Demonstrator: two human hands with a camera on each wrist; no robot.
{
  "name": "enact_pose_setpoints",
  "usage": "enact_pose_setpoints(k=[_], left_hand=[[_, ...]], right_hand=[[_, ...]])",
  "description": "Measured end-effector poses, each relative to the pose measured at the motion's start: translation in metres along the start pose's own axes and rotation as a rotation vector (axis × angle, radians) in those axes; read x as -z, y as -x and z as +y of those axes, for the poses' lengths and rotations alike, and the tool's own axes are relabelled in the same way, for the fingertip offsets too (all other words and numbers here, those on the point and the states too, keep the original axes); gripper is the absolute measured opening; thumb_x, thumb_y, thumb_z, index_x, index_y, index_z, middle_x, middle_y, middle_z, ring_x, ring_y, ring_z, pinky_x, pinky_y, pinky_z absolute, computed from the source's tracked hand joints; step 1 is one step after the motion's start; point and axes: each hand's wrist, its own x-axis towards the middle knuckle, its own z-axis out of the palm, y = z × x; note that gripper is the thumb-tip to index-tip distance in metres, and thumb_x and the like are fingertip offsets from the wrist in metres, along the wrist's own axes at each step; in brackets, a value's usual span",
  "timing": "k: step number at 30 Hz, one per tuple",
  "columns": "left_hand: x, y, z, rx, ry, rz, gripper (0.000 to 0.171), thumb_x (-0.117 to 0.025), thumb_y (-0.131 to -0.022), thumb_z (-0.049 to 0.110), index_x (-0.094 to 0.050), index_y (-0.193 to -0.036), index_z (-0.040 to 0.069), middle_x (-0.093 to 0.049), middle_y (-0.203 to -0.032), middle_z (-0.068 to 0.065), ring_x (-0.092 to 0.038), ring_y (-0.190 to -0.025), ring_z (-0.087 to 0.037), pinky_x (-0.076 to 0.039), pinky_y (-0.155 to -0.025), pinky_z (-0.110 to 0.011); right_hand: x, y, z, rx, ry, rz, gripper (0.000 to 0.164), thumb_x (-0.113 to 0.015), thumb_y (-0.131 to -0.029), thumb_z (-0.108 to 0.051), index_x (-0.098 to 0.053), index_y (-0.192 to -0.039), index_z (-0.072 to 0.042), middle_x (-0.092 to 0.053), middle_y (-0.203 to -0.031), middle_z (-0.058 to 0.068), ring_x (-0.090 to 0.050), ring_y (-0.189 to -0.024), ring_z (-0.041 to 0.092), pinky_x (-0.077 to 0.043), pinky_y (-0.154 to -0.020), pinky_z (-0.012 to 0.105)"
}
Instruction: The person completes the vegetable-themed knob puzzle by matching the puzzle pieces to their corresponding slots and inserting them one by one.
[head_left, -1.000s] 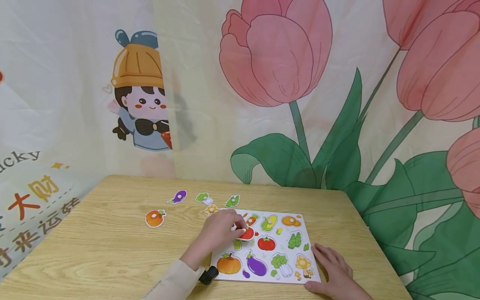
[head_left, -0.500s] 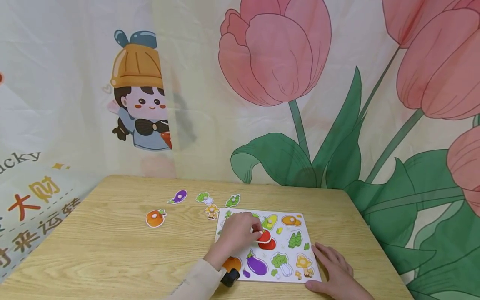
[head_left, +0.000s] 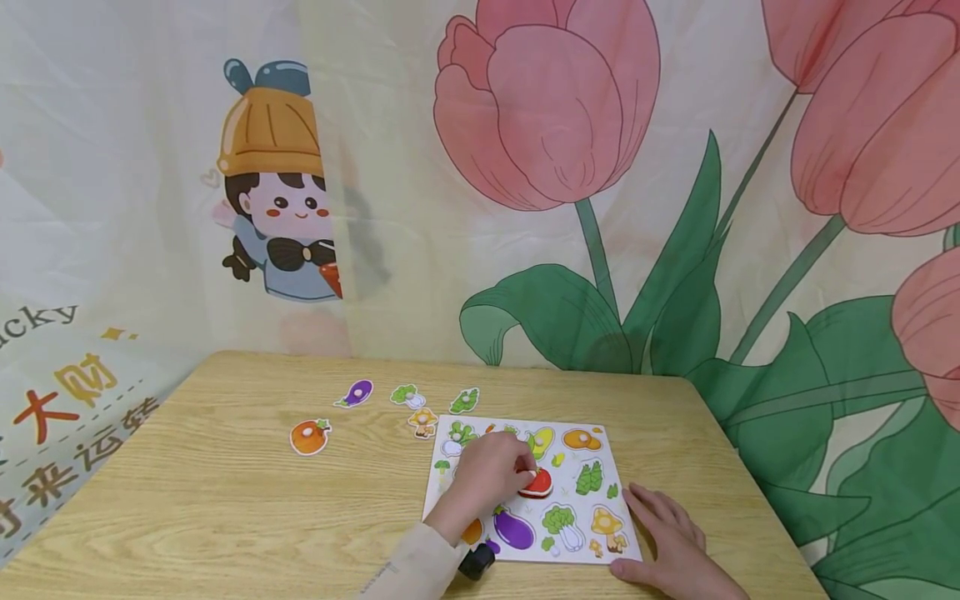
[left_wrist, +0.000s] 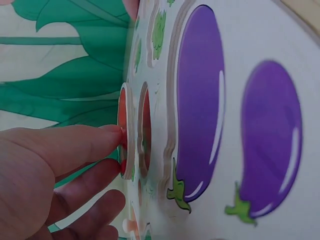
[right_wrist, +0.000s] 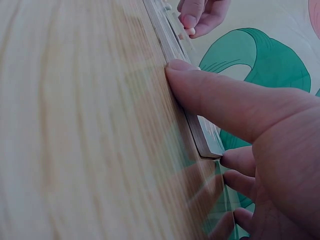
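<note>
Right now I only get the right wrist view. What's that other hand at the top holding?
Observer: The left hand is pinching a tomato piece.
Operator: Ooh, is it in its hole?
Observer: Not yet. The left wrist view shows a gap between it and the red recess.
Operator: Any loose pieces on the table?
Observer: Five in the head view: a pumpkin, an eggplant, a bok choy, a mushroom and a leafy-looking green one.

The left hand [head_left: 489, 472] had carried the tomato piece [head_left: 540, 482] rightward across the board [head_left: 562, 490], from beside the tomato recess [left_wrist: 146, 132] to just above it. The mushroom piece [head_left: 422, 422], partly covered earlier, had become fully visible.
</note>
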Motion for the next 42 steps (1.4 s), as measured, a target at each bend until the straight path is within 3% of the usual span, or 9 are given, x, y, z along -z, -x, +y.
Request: enact_pose_setpoints(k=[23,42], left_hand=[[-0.0079,-0.0040,-0.0006,0.002,0.030,0.001,0.012,-0.087,-0.088,0.025,-0.079,-0.080,0.026,-0.059,-0.075,0.011,-0.049,-0.073,-0.007,-0.041,-0.067,-0.028],[-0.0073,0.0003,-0.0010,0.029,0.038,-0.022,0.015,-0.089,-0.086,0.025,-0.078,-0.077,0.026,-0.054,-0.071,0.014,-0.048,-0.073,-0.007,-0.040,-0.068,-0.028]], right_hand=[[0.0009,-0.0006,-0.0001,-0.009,0.035,0.014,0.110,-0.085,-0.080,-0.065,-0.039,-0.165,-0.011,-0.030,-0.170,0.012,-0.022,-0.152,0.051,-0.027,-0.106,0.079],[0.0005,0.0003,-0.0051,-0.022,0.009,-0.008,0.108,-0.086,-0.082,-0.060,-0.038,-0.164,-0.008,-0.029,-0.170,0.014,-0.019,-0.152,0.052,-0.019,-0.109,0.082]])
